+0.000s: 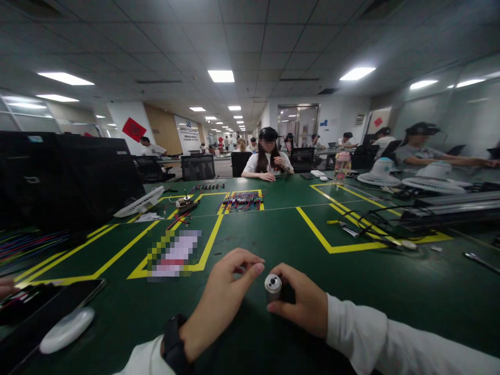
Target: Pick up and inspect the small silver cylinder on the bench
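My right hand [302, 299] is wrapped round a short silver metal cylinder [273, 284], which stands upright at the table's near middle. Its round top faces up and shows dark holes. Just left of the cylinder, my left hand [230, 286] has thumb and forefinger pinched together, apart from it. Whether something tiny sits between those fingertips I cannot make out. A dark band circles my left wrist. Beneath both hands lies the green table [253, 234].
Yellow tape [213, 242] marks areas on the table. Bundled coloured wires [242, 200] lie ahead. A white mouse [67, 329] and dark phone-like slab [84, 291] are near left, beside another person's hand [5, 287]. Black cables [365, 224] lie right. A person [267, 156] sits opposite.
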The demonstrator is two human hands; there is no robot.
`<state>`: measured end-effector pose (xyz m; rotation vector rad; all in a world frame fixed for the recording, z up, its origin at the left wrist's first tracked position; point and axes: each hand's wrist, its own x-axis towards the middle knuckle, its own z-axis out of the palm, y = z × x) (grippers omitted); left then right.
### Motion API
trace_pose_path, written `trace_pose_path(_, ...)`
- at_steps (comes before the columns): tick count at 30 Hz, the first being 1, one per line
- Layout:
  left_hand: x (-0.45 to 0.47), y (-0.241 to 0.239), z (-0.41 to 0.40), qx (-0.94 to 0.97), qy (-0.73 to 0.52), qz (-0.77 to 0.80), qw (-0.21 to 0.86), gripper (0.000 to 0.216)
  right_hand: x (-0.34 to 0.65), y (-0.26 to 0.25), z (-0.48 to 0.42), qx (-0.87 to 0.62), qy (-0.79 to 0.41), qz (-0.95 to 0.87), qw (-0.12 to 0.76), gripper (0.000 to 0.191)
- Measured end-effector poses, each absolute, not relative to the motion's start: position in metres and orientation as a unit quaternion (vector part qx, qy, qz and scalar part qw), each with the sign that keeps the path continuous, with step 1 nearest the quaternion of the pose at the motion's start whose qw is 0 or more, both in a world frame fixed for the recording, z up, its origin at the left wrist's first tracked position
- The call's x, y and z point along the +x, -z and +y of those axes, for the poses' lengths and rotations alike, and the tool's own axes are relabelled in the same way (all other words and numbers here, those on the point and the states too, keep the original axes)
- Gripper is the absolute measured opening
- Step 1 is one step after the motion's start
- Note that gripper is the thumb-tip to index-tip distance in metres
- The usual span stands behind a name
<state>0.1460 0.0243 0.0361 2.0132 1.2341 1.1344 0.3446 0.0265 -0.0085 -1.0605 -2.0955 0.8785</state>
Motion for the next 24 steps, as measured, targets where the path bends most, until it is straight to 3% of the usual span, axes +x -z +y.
trace_pose_path(5,0.128,-0.017,0.024,0.778,-0.311,0.47,0.276,0.015,0.346,0.006,0.023,-0.402,-0.32,-0.8,0.309,0.035)
trace_pose_path(12,0.132,-0.007,0.018,0.85,-0.233,0.42,0.215,0.012,0.348,0.008,0.021,-0.4,-0.304,-0.807,0.31,0.037)
trace_pose_path(18,0.124,-0.002,0.015,0.802,-0.288,0.434,0.292,0.035,0.367,0.003,0.021,-0.431,-0.268,-0.791,0.341,0.034)
trace_pose_path(24,0.088,-0.002,0.013,0.709,-0.35,0.502,0.352,0.034,0.448,0.015,0.032,-0.527,-0.114,-0.755,0.374,0.045)
